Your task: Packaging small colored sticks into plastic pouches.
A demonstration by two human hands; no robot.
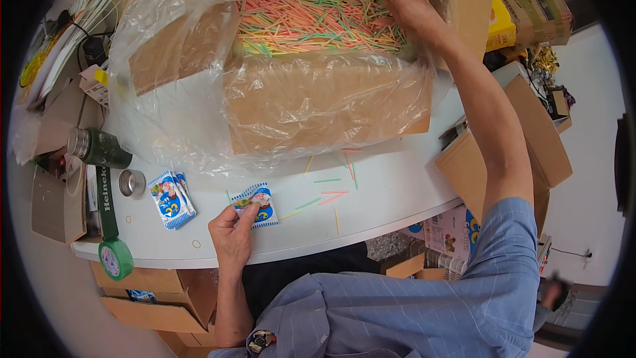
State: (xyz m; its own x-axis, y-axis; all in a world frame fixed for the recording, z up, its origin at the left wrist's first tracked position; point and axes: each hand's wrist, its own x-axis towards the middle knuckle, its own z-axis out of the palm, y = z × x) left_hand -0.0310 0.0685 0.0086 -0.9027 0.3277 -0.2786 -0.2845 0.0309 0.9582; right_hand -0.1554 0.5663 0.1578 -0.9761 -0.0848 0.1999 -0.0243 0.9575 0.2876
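Small packet (pixel 257 204), white and blue with a cartoon print: lies flat on the white table (pixel 397 192) near its front edge, pinched at its lower left corner between thumb and fingers of the left hand (pixel 232 235). Second stack of like packets (pixel 172 200): just left of the first, apart from it, untouched. Cardboard box (pixel 318 103): large, open-topped, lined with a clear plastic bag (pixel 179 113) whose slack spills over the front wall and onto the table; filled with thin coloured sticks (pixel 311 23) in pink, orange, green and yellow. Right hand (pixel 414 16): reaching into the far right corner of the box, fingers down among the sticks; whether it grips any cannot be told. Loose sticks (pixel 331 193): a handful scattered on the bare table between box and front edge. Left end: dark flask (pixel 99 148) on its side, its cap (pixel 132 183) standing beside it, green tape roll (pixel 116 258) hanging over the edge. Open table runs in a narrow strip before the box.
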